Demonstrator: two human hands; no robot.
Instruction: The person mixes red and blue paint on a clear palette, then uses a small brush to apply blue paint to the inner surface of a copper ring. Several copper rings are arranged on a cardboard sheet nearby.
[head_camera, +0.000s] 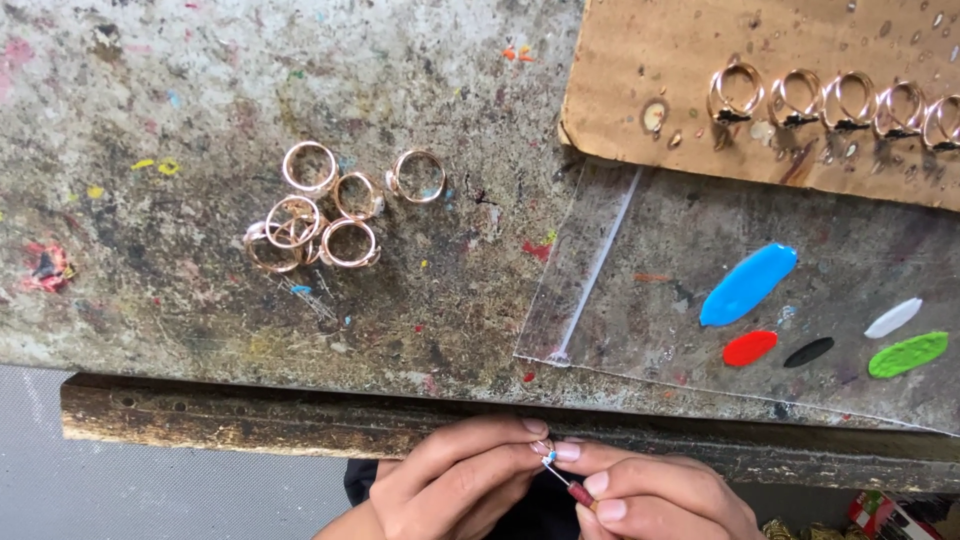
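Rose-gold metal ring (543, 448) pinched between left hand (455, 480) thumb and forefinger tips, below the table edge. Right hand (655, 495) fingers grip thin red-handled stick (572, 487), blue-dabbed tip touching ring.

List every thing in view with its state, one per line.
Left hand: pinching a small ring.
Right hand: holding a thin tool, blue-tipped, at the ring.
Loose rings: heaped on the table.
Rings on cardboard: upright, in a row.
Paint blobs: wet-looking, on clear plastic sheet.
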